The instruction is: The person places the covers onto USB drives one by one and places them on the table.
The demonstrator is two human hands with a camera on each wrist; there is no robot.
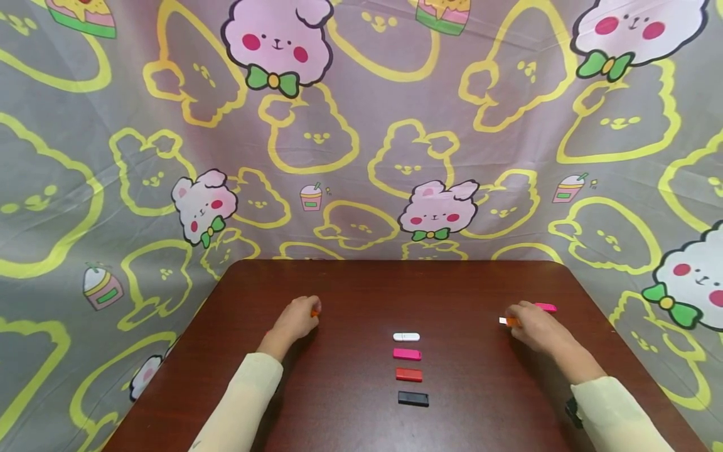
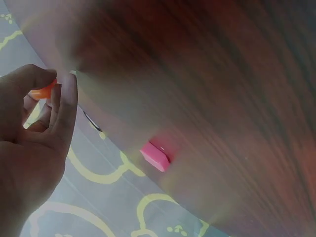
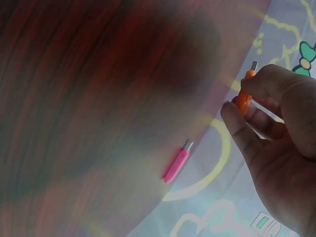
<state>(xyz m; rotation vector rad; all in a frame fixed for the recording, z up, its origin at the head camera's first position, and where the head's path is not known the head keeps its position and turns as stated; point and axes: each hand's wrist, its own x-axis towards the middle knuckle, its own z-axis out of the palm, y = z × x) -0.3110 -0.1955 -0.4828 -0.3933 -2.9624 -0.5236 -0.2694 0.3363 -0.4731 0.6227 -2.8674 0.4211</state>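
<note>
At the left of the table, my left hand (image 1: 298, 319) pinches a small orange cap (image 2: 44, 92) between thumb and fingers. A pink cap (image 2: 155, 156) lies on the table near this hand in the left wrist view. Over on the right, my right hand (image 1: 536, 326) holds an orange USB stick (image 3: 245, 94) by its body, its bare metal plug pointing away from the fingers. Just beyond that hand a pink USB stick (image 3: 177, 164) rests on the table, its metal plug uncovered.
Between the hands, a column of USB sticks runs toward me on the brown table (image 1: 350, 289): white (image 1: 407, 337), pink (image 1: 407, 355), red (image 1: 409, 375) and black (image 1: 413, 398). A patterned curtain (image 1: 361, 157) hangs behind the table and along both sides.
</note>
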